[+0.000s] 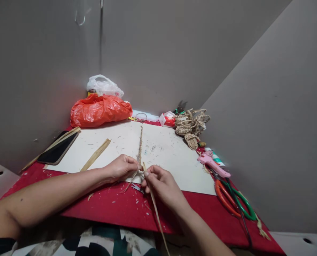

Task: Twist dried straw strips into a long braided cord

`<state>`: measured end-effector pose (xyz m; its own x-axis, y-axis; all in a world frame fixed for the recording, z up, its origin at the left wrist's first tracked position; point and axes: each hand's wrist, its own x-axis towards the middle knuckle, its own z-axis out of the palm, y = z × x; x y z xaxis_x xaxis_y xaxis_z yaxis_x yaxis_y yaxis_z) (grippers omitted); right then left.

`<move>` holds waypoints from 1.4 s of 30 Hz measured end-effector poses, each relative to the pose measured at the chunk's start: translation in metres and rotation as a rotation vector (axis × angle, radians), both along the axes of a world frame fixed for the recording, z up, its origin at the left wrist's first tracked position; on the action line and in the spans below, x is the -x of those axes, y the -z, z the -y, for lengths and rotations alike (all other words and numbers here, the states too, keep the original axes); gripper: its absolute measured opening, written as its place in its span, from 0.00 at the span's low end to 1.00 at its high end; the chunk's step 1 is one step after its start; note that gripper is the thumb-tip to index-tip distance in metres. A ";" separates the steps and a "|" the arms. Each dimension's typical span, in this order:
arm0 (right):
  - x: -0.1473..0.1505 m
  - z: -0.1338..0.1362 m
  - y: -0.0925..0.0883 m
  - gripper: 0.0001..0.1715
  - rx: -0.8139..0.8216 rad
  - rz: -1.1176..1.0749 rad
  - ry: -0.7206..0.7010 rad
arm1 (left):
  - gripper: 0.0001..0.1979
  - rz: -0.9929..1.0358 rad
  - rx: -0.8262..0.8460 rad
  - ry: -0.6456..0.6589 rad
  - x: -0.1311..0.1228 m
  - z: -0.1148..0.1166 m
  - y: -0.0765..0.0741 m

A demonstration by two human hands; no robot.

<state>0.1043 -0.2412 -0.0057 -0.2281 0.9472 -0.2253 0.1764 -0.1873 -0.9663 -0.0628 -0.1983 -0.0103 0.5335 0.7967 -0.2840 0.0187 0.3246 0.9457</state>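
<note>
Near the front edge of the white board, my left hand is closed in a pinch at the lower end of a thin braided cord. The cord stretches away from me across the board. Close beside it, the fingers of my right hand are closed on a long pale fibre strip, which trails down past the table edge. Loose fibre ends hang below the left fingertips. Just under the hands lie small metal blades, partly hidden. The exact crossing of the strands between my fingertips is too small to make out.
White board and red cloth carry fibre scraps. Left: phone, dried leaf strip. Back: orange plastic bag against the wall. Right: twine bundles, pink glue gun, orange-and-green-handled scissors.
</note>
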 end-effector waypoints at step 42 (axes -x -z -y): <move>-0.007 -0.044 0.008 0.26 0.084 0.031 -0.323 | 0.14 -0.186 -0.444 -0.012 -0.001 -0.003 0.011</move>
